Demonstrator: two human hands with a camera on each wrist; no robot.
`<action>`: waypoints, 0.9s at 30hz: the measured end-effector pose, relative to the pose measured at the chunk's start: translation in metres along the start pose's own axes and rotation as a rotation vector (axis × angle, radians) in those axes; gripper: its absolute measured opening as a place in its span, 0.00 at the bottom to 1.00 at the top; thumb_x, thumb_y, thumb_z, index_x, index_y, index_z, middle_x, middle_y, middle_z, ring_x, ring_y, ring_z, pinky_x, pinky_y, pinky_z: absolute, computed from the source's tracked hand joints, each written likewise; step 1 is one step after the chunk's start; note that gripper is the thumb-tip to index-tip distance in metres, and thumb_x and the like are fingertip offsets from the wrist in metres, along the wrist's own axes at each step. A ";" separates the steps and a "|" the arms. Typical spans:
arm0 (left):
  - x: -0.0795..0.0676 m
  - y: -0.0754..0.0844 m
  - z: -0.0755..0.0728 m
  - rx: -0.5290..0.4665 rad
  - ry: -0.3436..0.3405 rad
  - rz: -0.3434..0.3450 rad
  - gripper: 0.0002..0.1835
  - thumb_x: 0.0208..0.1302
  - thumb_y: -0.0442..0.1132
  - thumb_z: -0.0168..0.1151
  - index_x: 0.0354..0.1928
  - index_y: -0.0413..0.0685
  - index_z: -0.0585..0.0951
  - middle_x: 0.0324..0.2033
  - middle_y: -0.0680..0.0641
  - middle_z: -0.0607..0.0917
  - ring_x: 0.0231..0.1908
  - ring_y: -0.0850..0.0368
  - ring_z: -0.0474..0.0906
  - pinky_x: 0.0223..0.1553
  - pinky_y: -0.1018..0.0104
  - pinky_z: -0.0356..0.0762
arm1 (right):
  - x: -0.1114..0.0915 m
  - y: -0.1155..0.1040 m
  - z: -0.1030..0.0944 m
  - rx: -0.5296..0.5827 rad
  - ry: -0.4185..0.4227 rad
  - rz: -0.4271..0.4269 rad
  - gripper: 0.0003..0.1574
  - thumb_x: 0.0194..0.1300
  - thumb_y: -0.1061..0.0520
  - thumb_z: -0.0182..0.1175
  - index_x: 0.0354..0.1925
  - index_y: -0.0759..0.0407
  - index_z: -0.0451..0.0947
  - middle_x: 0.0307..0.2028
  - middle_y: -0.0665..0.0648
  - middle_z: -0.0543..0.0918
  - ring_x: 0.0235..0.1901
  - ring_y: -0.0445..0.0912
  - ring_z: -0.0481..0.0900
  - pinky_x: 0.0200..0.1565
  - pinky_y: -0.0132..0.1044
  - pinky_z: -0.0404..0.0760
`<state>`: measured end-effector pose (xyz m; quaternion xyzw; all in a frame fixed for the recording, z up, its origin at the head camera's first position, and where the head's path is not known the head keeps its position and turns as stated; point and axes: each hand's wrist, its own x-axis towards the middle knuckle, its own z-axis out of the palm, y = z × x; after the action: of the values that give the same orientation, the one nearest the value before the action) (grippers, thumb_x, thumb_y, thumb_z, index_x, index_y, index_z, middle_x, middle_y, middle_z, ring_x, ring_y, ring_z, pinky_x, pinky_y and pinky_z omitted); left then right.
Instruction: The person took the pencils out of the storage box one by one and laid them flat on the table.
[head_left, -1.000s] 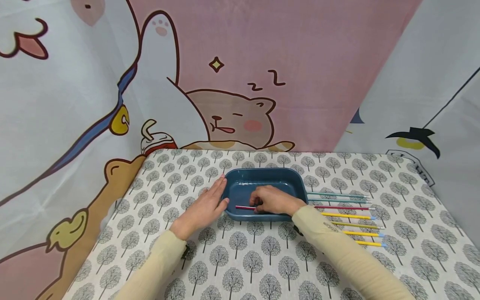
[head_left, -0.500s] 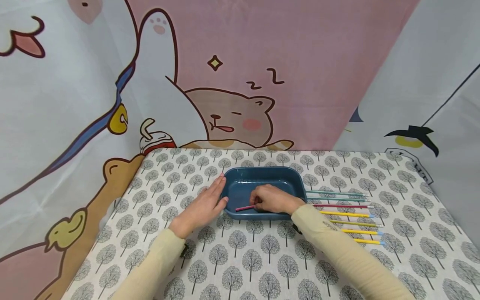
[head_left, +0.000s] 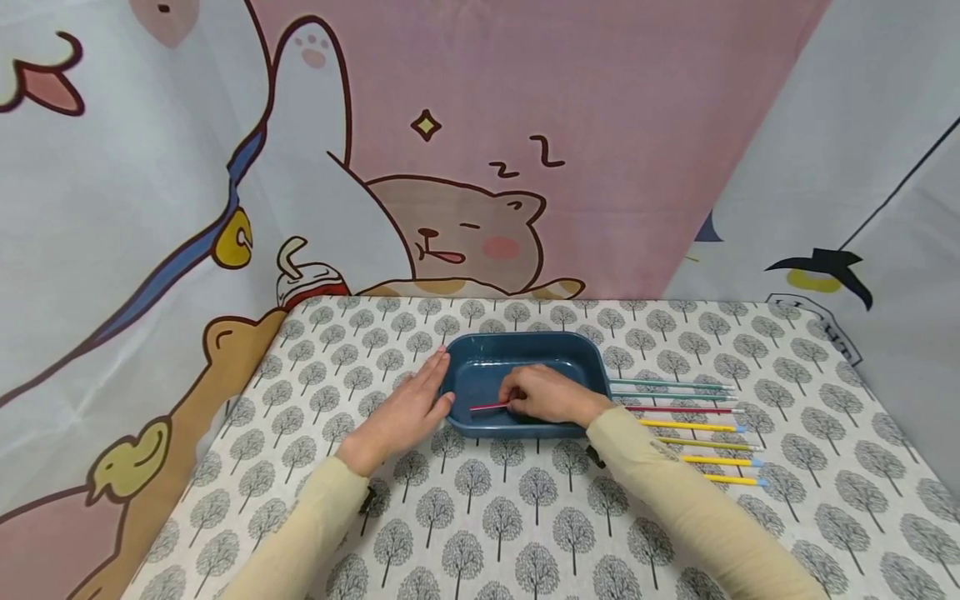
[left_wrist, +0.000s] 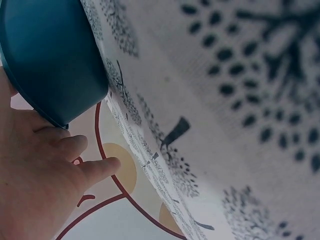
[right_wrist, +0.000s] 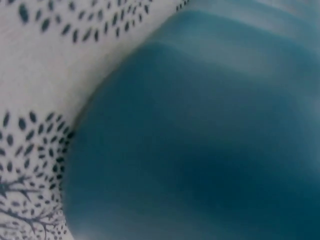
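A dark blue rectangular dish (head_left: 487,432) stands on the cloth, and its outer wall (left_wrist: 65,60) fills the upper left of the left wrist view. My left hand (head_left: 401,417) lies with extended fingers along the dish's left end. Inside the dish, my right hand (head_left: 547,394) pinches a thin red pencil (head_left: 487,407), which points left from the fingertips. The rest of that pencil is hidden by the hand. Only the dish's blurred blue surface (right_wrist: 200,125) and some cloth show in the right wrist view; the hand itself is out of it.
Right of the dish, several pencils lie side by side: teal ones (head_left: 675,386), a red one (head_left: 682,410), yellow ones (head_left: 723,460) and an olive one (head_left: 708,443). My right forearm (head_left: 675,492) passes over their left ends. A cartoon-printed curtain (head_left: 600,150) hangs behind the table.
The red pencil in my right hand has swung slightly, its left tip dipping toward the near wall and then rising away. My left hand has stayed at the dish's end.
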<state>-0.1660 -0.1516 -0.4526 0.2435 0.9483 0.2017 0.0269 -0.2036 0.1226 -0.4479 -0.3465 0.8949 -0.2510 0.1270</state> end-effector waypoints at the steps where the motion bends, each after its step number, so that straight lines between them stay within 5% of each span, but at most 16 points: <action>1: 0.000 0.000 0.000 -0.001 0.003 0.002 0.37 0.83 0.51 0.45 0.83 0.42 0.49 0.82 0.42 0.49 0.80 0.44 0.49 0.75 0.39 0.55 | 0.000 0.000 -0.001 0.002 0.009 -0.001 0.05 0.70 0.61 0.67 0.42 0.52 0.87 0.39 0.47 0.82 0.36 0.39 0.77 0.43 0.37 0.80; 15: 0.000 -0.002 -0.001 -0.004 -0.014 0.006 0.38 0.83 0.54 0.42 0.83 0.42 0.48 0.82 0.44 0.46 0.80 0.44 0.49 0.76 0.39 0.54 | -0.009 -0.006 -0.018 0.036 0.092 0.042 0.06 0.71 0.58 0.67 0.45 0.48 0.87 0.40 0.44 0.82 0.38 0.39 0.78 0.43 0.38 0.81; 27: 0.000 -0.001 -0.001 0.005 -0.016 0.012 0.38 0.83 0.56 0.39 0.83 0.43 0.48 0.82 0.45 0.45 0.80 0.44 0.48 0.76 0.39 0.54 | -0.024 -0.017 -0.034 0.048 0.193 -0.019 0.08 0.71 0.59 0.68 0.47 0.52 0.88 0.40 0.44 0.83 0.39 0.38 0.79 0.44 0.39 0.82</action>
<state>-0.1662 -0.1531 -0.4519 0.2510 0.9470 0.1977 0.0329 -0.1909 0.1405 -0.4086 -0.3262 0.8933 -0.3057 0.0458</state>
